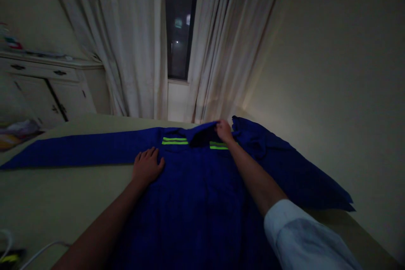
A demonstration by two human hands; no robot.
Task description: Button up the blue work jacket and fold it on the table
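A dark blue long-sleeved work jacket (190, 194) lies spread out, front up, with lime-yellow striped bands across the chest. Its lower end runs out of view below. My left hand (148, 165) rests flat on the jacket's left edge, just below where the left sleeve (95, 148) joins, fingers spread. That sleeve stretches out straight to the left. At the neck, my right hand (224, 130) pinches the collar (204, 128) and holds it raised, with a dark fold beneath. The right sleeve (294, 173) slants down to the right, rumpled near the shoulder.
The jacket lies on a pale green bed-like surface (79, 198) beside a wall on the right. Curtains (136, 50) hang around a dark window (180, 25) ahead. A cabinet (47, 80) stands at the left. A white cable (47, 247) lies at the lower left.
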